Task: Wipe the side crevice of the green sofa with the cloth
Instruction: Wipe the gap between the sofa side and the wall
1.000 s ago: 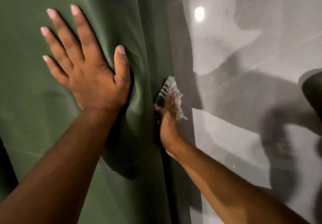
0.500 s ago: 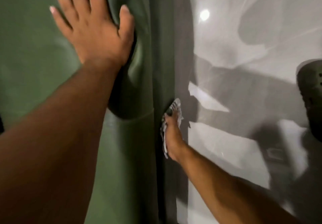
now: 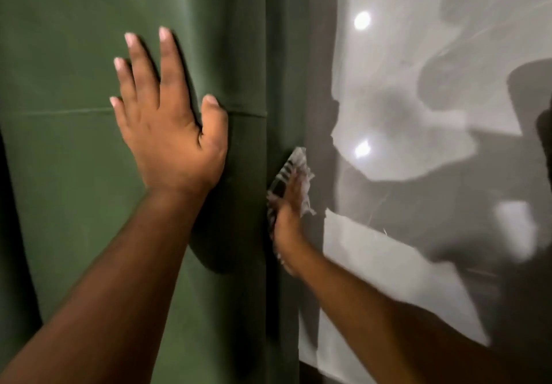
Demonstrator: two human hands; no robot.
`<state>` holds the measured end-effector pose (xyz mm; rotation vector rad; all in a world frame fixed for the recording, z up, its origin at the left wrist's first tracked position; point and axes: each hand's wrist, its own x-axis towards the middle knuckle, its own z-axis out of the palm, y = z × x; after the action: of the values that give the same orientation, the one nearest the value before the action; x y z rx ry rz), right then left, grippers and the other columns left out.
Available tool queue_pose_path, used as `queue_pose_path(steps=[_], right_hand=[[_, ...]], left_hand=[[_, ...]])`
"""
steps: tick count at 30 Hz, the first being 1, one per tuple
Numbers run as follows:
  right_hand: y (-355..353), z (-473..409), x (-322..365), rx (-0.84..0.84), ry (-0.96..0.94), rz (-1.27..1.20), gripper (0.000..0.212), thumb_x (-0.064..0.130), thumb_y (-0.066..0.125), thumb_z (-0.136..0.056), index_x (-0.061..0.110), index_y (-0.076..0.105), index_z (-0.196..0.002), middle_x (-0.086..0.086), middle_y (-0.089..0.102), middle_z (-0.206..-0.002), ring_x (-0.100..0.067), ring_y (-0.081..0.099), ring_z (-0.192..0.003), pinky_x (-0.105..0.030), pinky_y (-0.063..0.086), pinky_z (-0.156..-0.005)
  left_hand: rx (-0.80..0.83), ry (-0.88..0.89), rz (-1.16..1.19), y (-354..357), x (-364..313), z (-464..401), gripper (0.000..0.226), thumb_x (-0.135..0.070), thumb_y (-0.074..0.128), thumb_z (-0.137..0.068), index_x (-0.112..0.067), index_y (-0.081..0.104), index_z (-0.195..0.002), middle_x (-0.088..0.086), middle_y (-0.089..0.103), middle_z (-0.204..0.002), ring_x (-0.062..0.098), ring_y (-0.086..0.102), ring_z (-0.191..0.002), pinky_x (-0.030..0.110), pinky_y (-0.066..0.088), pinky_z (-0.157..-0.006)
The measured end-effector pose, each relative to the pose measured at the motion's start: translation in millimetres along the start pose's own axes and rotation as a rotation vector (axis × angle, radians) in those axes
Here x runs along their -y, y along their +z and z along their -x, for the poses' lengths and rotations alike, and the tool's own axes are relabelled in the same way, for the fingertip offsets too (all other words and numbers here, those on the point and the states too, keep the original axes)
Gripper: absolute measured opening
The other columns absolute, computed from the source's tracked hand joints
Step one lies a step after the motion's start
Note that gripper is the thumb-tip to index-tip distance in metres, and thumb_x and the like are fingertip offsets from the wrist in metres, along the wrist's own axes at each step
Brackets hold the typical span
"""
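The green sofa [image 3: 65,174] fills the left half of the view. My left hand [image 3: 167,126] lies flat on its cushion, fingers spread, pressing the fabric in beside the side crevice [image 3: 265,264]. My right hand [image 3: 288,216] holds a pale striped cloth [image 3: 294,164] against the dark crevice at the sofa's right edge. The cloth sticks out above and to the right of the fingers. Part of the cloth is hidden under the hand.
A glossy grey tiled floor [image 3: 403,264] lies right of the sofa, with ceiling-light reflections and shadows on it. A dark rounded object [image 3: 531,97] sits at the right edge.
My right hand and cloth sit higher along the crevice than half a second ago. My left hand has shifted lower in view, still flat on the cushion.
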<state>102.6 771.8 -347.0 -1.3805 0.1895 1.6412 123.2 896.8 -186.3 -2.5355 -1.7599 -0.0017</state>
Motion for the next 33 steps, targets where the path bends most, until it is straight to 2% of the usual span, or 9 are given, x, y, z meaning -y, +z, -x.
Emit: queue_pose_path(steps=[2, 4, 7, 9, 13, 18, 23, 28, 33], right_hand=[[2.9, 19.9, -10.4, 0.045, -0.067, 0.026, 0.093, 0.058, 0.042, -0.067, 0.037, 0.006, -0.150, 0.008, 0.005, -0.165, -0.016, 0.007, -0.151, -0.048, 0.009, -0.124], [1.2, 9.4, 3.9, 0.109, -0.213, 0.144, 0.081, 0.055, 0.031, -0.078, 0.024, 0.014, -0.151, 0.001, 0.000, -0.165, -0.018, -0.003, -0.152, -0.052, 0.003, -0.124], [10.2, -17.1, 36.9, 0.050, -0.185, 0.030, 0.082, 0.074, 0.023, -0.078, 0.038, 0.004, -0.150, 0.015, -0.010, -0.163, -0.008, -0.015, -0.149, -0.052, -0.007, -0.122], [16.2, -25.1, 44.2, 0.024, -0.189, -0.032, 0.075, 0.070, 0.026, -0.082, 0.044, 0.000, -0.147, 0.018, -0.013, -0.162, -0.009, -0.019, -0.148, -0.053, -0.010, -0.121], [-0.1, -54.5, 77.1, 0.005, -0.233, 0.063, 0.059, 0.048, 0.024, -0.100, 0.032, -0.001, -0.151, 0.008, -0.009, -0.164, -0.017, -0.011, -0.150, -0.050, -0.011, -0.122], [-8.2, -81.4, 101.3, 0.113, -0.249, 0.233, 0.076, 0.067, 0.020, -0.082, 0.039, -0.005, -0.148, 0.003, -0.008, -0.165, -0.026, -0.006, -0.151, -0.061, -0.001, -0.121], [-17.8, -10.7, 14.7, 0.263, -0.413, 0.299, 0.064, 0.026, 0.037, -0.091, 0.046, -0.004, -0.137, -0.002, -0.014, -0.162, -0.023, -0.012, -0.151, -0.053, -0.003, -0.123], [-34.9, -18.9, -0.1, 0.322, -0.560, 0.616, 0.062, 0.071, 0.016, -0.090, 0.053, -0.019, -0.137, 0.015, -0.030, -0.152, -0.017, -0.030, -0.145, -0.039, -0.017, -0.119], [-42.6, -67.9, 52.4, 0.403, -0.712, 0.785, 0.068, 0.067, 0.021, -0.092, 0.038, -0.019, -0.139, 0.006, -0.028, -0.151, -0.028, -0.031, -0.142, -0.047, -0.014, -0.119]], left_hand=[[-0.030, 0.022, -0.003, 3.1, 2.3, 0.5, 0.073, -0.044, 0.035, -0.092, -0.016, 0.019, -0.157, 0.019, 0.014, -0.165, 0.042, 0.012, -0.152, 0.059, 0.013, -0.120], [-0.049, 0.042, 0.011, 3.8, 5.8, -0.6, 0.071, -0.044, 0.035, -0.094, -0.013, 0.021, -0.157, 0.020, 0.017, -0.164, 0.043, 0.014, -0.152, 0.059, 0.014, -0.120], [-0.076, 0.063, 0.017, 5.1, 7.1, -1.0, 0.071, -0.043, 0.036, -0.093, -0.012, 0.026, -0.156, 0.020, 0.022, -0.163, 0.042, 0.018, -0.151, 0.057, 0.017, -0.120], [-0.088, 0.077, 0.029, 6.9, 8.0, -6.0, 0.071, -0.043, 0.038, -0.092, -0.012, 0.029, -0.155, 0.019, 0.026, -0.162, 0.041, 0.022, -0.150, 0.057, 0.021, -0.119], [-0.111, 0.108, 0.049, 8.9, 10.5, -9.4, 0.068, -0.040, 0.043, -0.091, -0.013, 0.035, -0.152, 0.018, 0.035, -0.158, 0.041, 0.031, -0.146, 0.058, 0.030, -0.113], [-0.095, 0.096, 0.052, 9.3, 13.9, -10.9, 0.065, -0.042, 0.043, -0.089, -0.016, 0.041, -0.148, 0.018, 0.042, -0.152, 0.042, 0.038, -0.140, 0.058, 0.034, -0.108], [-0.065, 0.050, 0.068, 2.3, 4.7, -7.4, 0.072, -0.041, 0.042, -0.089, -0.019, 0.028, -0.156, 0.017, 0.025, -0.163, 0.042, 0.021, -0.150, 0.060, 0.019, -0.119], [0.031, 0.039, 0.085, -5.7, 2.9, -17.1, 0.079, -0.047, 0.041, -0.086, -0.027, 0.017, -0.158, 0.014, 0.010, -0.167, 0.041, 0.006, -0.153, 0.063, 0.008, -0.119], [0.073, 0.073, 0.065, -6.8, -0.6, -52.1, 0.080, -0.058, 0.041, -0.086, -0.036, 0.010, -0.157, 0.011, 0.002, -0.168, 0.042, -0.001, -0.153, 0.065, 0.005, -0.118]])
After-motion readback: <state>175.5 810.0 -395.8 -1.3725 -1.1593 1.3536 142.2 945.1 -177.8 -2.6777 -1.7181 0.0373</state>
